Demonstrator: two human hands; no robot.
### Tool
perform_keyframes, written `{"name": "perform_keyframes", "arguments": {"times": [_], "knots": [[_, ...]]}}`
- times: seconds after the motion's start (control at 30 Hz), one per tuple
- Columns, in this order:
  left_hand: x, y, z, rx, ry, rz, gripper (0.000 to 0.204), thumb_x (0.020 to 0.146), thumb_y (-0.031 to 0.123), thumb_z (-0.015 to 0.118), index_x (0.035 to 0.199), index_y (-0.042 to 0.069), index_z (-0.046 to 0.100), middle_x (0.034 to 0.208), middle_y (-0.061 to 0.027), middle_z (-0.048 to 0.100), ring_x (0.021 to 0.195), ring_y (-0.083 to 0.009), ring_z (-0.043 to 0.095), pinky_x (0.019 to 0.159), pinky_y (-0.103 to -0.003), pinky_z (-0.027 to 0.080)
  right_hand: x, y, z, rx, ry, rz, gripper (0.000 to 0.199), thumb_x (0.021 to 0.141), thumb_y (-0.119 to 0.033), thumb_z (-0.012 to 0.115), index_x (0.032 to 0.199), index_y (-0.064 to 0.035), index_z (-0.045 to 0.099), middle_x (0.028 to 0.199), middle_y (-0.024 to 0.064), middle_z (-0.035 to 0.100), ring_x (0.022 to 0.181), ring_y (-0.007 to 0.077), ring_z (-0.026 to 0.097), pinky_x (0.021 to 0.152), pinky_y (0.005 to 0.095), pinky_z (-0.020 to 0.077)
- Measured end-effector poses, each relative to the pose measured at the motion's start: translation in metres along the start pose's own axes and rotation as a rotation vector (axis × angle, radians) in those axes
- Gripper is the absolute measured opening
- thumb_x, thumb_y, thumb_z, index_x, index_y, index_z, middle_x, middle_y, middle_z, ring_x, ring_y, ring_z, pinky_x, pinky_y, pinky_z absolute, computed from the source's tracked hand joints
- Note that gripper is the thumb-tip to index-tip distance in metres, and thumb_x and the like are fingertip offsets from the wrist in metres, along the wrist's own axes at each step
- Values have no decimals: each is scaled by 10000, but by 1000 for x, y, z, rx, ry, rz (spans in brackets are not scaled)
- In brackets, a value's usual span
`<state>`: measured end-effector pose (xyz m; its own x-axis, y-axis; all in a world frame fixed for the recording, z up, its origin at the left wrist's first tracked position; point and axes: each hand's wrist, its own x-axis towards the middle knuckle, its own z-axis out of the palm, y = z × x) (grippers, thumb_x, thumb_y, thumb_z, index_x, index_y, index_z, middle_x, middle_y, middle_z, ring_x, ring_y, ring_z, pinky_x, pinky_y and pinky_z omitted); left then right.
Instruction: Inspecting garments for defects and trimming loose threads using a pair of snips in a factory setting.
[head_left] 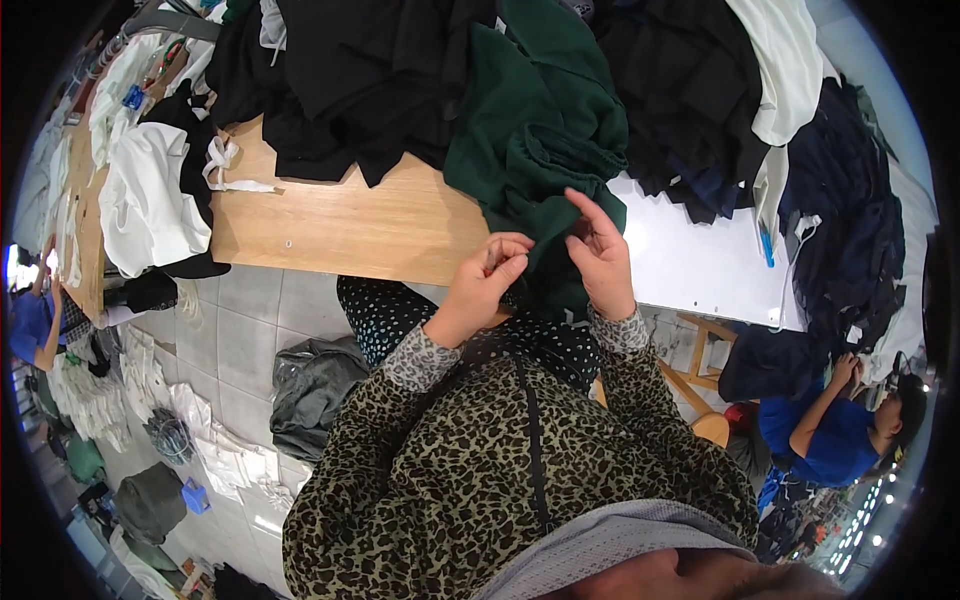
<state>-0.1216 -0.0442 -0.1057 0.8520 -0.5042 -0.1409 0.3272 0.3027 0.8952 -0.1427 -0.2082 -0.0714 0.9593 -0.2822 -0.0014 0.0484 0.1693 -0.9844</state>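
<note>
A dark green garment [545, 110] lies bunched on the table in front of me, its near end hanging over the edge toward my lap. My left hand [482, 285] is at the garment's left side, with thumb and forefinger pressed together. Whatever is in that pinch, if anything, is too small to make out. On the other side, my right hand [603, 262] rests against the green cloth. Its forefinger is stretched out and the thumb stands apart from it.
Piles of black garments [360, 80] flank the green one. White cloth [150, 195] lies at the left, and a blue-handled tool [767, 248] at the right near navy garments [845, 200]. A wooden stool [700, 390] and dark bags [318, 385] stand below. Another person [840, 430] works at the right.
</note>
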Motion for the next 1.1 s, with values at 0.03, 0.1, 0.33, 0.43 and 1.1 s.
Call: {"name": "perform_keyframes", "arguments": {"times": [0.03,0.1,0.33,0.43,1.1], "knots": [[0,3,-2,4,-2,-1,156,908,100,560,1030,2,560,960,15,585,798,-91,554,746,-219,443,4,0,-4,4,2,-2,355,819,45,559,1171,3,567,901,-3,574,808,110,513,762,202,399],[-1,7,-5,-437,55,-332,191,925,132,537,1078,18,537,972,-15,602,848,-106,586,766,-233,469,11,-1,-14,-582,-107,-188,154,820,3,595,972,2,618,783,35,531,770,153,505,705,239,403],[1,6,-11,-573,104,-413,212,918,108,525,1102,1,528,1021,-83,620,919,-175,618,808,-329,521,26,3,-15,-688,-43,-282,149,839,-96,621,760,22,575,722,79,517,725,228,488,655,308,398],[1,6,-10,-564,119,-414,217,918,112,527,1100,-6,528,1026,-83,619,913,-171,619,807,-316,517,27,2,-15,-706,-56,-282,145,838,-95,622,763,22,579,725,83,522,725,234,493,656,312,399],[1,7,-11,-528,64,-402,188,908,132,557,1051,10,553,983,-56,624,870,-135,618,767,-262,509,24,-3,-11,-684,-64,-270,125,828,-82,632,776,27,597,722,91,540,712,232,511,649,303,407]]}}
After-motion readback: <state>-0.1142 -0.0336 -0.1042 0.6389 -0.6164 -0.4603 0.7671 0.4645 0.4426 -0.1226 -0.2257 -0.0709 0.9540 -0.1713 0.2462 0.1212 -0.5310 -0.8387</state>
